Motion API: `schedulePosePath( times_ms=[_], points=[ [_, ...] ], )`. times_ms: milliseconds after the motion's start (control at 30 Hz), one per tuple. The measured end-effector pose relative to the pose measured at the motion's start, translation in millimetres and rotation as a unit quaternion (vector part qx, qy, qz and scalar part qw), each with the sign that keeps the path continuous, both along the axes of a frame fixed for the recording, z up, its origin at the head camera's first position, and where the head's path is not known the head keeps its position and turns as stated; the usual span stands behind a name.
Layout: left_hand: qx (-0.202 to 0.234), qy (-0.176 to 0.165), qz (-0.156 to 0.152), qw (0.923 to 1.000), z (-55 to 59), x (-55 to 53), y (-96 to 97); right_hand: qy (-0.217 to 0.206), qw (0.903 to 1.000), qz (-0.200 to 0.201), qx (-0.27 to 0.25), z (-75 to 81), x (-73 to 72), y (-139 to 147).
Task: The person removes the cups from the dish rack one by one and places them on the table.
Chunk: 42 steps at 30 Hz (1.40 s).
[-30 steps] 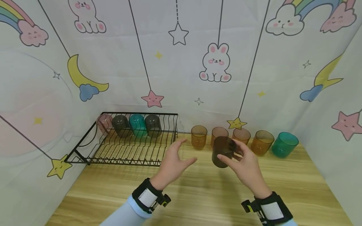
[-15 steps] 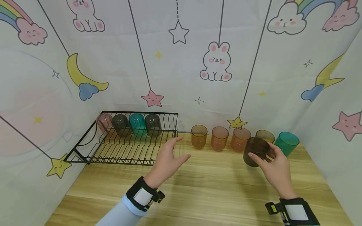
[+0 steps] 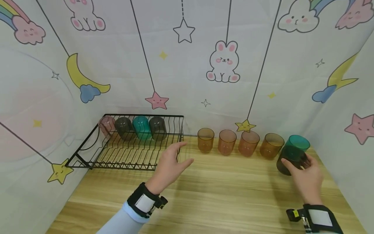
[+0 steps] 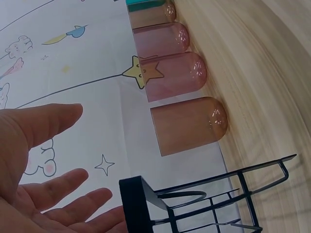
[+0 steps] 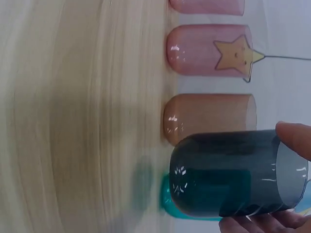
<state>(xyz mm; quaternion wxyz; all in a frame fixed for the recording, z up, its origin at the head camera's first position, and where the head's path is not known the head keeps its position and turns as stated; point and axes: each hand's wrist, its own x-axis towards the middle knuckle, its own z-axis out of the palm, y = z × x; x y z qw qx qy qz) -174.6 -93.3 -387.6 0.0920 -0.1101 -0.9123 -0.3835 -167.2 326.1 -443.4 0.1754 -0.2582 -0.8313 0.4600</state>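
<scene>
My right hand (image 3: 309,178) grips a dark grey, see-through cup (image 5: 223,170) between thumb and fingers, rim up. In the head view the cup overlaps a teal cup (image 3: 301,142) that stands at the right end of a row. The right wrist view shows the thumb near the rim and the fingers partly hidden behind the cup. Nothing is in my left hand (image 3: 168,169); its thumb and fingers are spread apart near the front right corner of a black wire rack (image 3: 143,115).
Along the wall stand an amber cup (image 3: 205,140), two pinkish cups (image 3: 226,142) and a brownish amber cup (image 3: 271,146), all upright. Several upside-down cups, including a teal one (image 3: 142,127), sit at the rack's back. A patterned cloth (image 3: 187,71) walls the wooden table (image 3: 204,201).
My right hand has carried the dark cup rightward, from in front of the pinkish cups to in front of the teal one. The left hand has drifted slightly left, fingers still spread.
</scene>
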Motion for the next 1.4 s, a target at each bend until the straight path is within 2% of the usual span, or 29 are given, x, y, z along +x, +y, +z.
schedulePosePath(
  times_ms=[200,433,633,933,1133,1267,1400],
  points=[
    [-0.006,0.006,0.000,1.0000,2.5,-0.1,-2.5,-0.015,0.9982,-0.036,-0.046,-8.3,-1.4,17.2],
    [-0.011,0.001,0.000,0.9999,2.6,-1.1,-4.5,-0.044,0.9959,-0.058,-0.054,-9.4,0.8,26.7],
    [-0.009,0.005,-0.003,0.9999,2.7,-0.6,-5.0,-0.050,0.9942,-0.066,-0.068,-10.5,0.6,31.2],
    [-0.026,0.012,0.000,0.9996,4.3,-2.2,-9.0,-0.048,0.9947,-0.071,-0.057,-14.2,0.4,34.2],
    [-0.035,0.023,0.009,0.9991,11.8,-5.7,-17.4,-0.047,0.9956,-0.061,-0.053,-12.4,2.6,33.2],
    [-0.040,0.034,0.010,0.9986,18.4,-11.0,-24.7,-0.041,0.9974,-0.052,-0.030,-7.1,4.7,30.0],
    [-0.047,0.054,0.021,0.9972,25.4,-20.9,-34.1,-0.023,0.9988,-0.043,-0.003,4.1,6.1,21.8]
  ],
)
